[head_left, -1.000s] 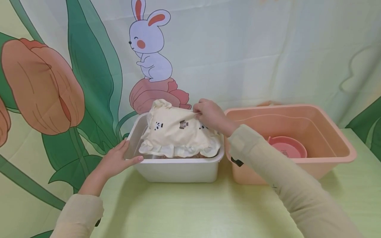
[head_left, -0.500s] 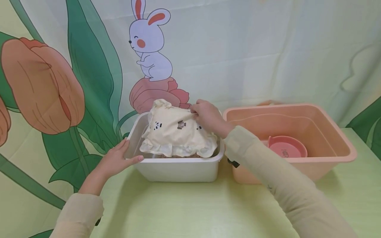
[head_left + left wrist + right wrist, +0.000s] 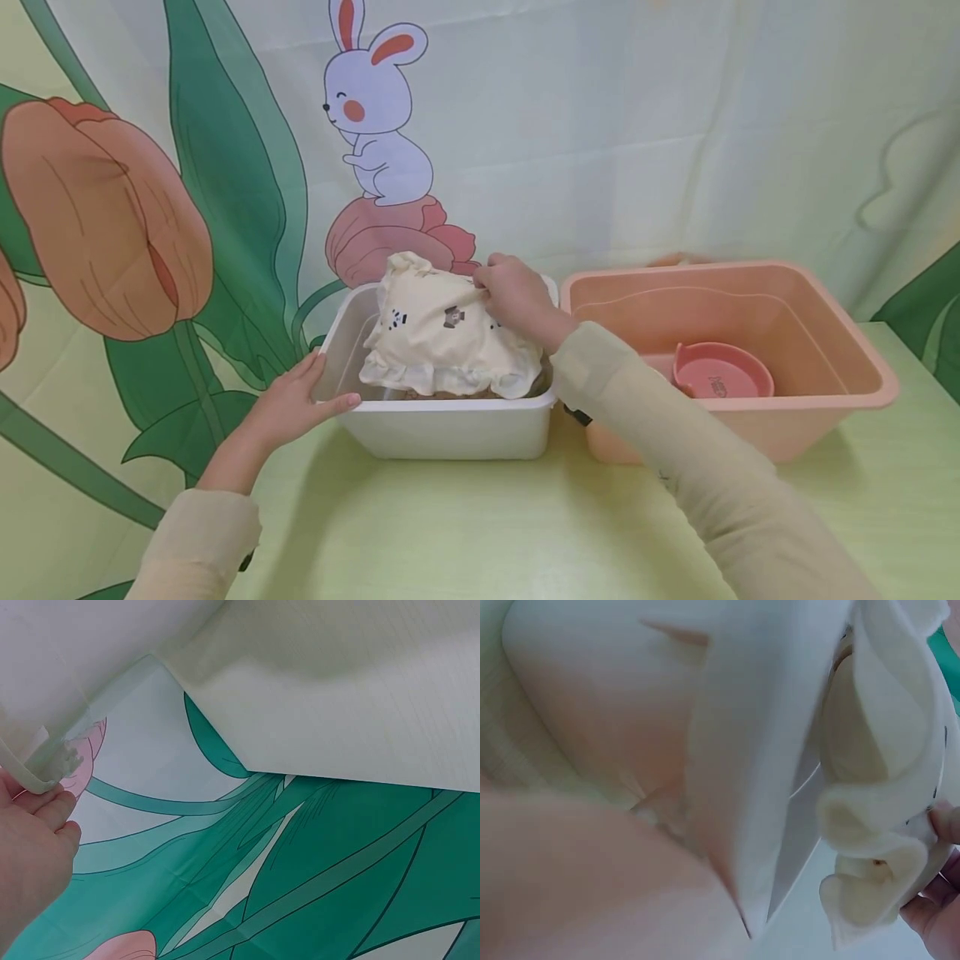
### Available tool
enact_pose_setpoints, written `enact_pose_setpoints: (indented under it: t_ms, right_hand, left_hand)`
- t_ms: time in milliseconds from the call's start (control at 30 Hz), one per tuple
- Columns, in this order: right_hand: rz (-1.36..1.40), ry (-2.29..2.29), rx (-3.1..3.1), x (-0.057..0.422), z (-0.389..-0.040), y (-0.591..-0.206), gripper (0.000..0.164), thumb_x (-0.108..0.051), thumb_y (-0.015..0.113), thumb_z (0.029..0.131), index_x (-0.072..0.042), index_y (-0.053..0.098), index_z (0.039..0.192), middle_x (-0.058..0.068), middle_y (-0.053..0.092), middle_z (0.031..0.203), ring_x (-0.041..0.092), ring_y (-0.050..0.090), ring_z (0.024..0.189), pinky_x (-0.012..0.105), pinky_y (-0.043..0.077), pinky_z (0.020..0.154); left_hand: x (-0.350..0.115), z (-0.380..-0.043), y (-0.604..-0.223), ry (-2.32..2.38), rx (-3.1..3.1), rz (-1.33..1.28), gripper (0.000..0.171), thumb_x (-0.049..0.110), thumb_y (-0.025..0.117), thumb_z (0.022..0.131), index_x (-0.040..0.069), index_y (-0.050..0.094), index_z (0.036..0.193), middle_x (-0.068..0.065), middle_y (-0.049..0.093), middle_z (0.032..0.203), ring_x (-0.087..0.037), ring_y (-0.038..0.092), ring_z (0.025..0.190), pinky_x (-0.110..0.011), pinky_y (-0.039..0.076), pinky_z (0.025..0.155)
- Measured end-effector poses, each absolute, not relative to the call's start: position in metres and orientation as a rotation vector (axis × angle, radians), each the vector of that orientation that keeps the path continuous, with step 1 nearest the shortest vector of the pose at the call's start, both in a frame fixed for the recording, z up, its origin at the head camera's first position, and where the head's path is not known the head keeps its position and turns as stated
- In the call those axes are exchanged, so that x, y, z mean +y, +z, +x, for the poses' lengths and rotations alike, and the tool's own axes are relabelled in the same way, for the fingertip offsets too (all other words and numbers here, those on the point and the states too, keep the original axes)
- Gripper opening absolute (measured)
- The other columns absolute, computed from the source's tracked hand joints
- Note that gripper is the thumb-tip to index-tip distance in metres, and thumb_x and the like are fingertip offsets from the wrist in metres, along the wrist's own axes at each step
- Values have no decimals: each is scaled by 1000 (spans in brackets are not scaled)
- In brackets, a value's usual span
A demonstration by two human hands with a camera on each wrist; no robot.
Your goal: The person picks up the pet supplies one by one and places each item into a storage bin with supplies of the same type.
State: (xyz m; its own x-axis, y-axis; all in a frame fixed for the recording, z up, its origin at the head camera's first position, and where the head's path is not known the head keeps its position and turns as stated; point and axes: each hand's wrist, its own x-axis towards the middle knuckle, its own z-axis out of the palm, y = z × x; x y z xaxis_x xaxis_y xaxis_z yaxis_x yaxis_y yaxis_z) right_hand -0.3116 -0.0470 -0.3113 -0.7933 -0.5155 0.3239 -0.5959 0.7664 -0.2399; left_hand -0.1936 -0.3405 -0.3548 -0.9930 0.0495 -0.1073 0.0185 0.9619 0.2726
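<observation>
A small cream ruffled pillow (image 3: pixel 442 333) with dog prints sits tilted in the top of a white plastic tub (image 3: pixel 450 429). My right hand (image 3: pixel 513 296) pinches the pillow's upper right edge. In the right wrist view, fingers and thumb (image 3: pixel 945 825) hold the pillow's fabric beside its ruffle (image 3: pixel 877 847). My left hand (image 3: pixel 296 404) holds the tub's front left corner, its thumb at the front rim. Seen from the left wrist, fingertips (image 3: pixel 64 814) are tucked under the tub's rim (image 3: pixel 26 772). Most of the tub's contents are hidden below the pillow.
A larger peach tub (image 3: pixel 832 367) stands close on the right. Inside it lies a round pink dish (image 3: pixel 723 372). Both tubs stand on a pale green table (image 3: pixel 480 525), against a hanging cloth (image 3: pixel 600 150) printed with tulips and a rabbit.
My right hand has moved slightly left, and the pillow's right side has shifted left with it. The left hand has stayed at the tub's corner.
</observation>
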Motion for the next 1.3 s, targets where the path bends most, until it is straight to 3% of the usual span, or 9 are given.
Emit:
enact_pose_setpoints:
  t_ms: [300, 600, 867, 1300]
  right_hand:
    - [929, 401, -2617, -55, -309, -319, 20, -3, 49, 85, -10, 67, 90, 8, 59, 92, 22, 55, 82, 31, 49, 66]
    - [920, 306, -2661, -58, -305, -323, 17, -5, 48, 86, -10, 64, 90, 7, 57, 96, 23, 54, 84, 32, 48, 61]
    - [939, 318, -2658, -63, -302, -331, 19, -1, 50, 83, -11, 65, 87, 6, 53, 83, 20, 50, 77, 29, 45, 57]
    - [873, 479, -2705, -63, -303, -341, 15, -5, 53, 83, -10, 66, 89, 6, 56, 87, 20, 53, 80, 29, 48, 64]
  left_hand:
    - [-342, -194, -356, 416, 3003, 46, 97, 63, 46, 79, -3, 11, 140, -24, 10, 146, -49, 17, 128, -64, 23, 95]
    - [-346, -196, -361, 416, 3004, 38, 97, 64, 46, 78, -1, 10, 141, -22, 9, 146, -48, 17, 128, -64, 23, 95]
    - [-346, -196, -361, 428, 3007, 49, 97, 63, 46, 78, -2, 10, 141, -23, 10, 146, -48, 17, 128, -63, 23, 96]
    - [-345, -195, -360, 440, 3007, 62, 96, 62, 46, 79, -2, 11, 140, -23, 9, 146, -47, 16, 129, -62, 21, 98]
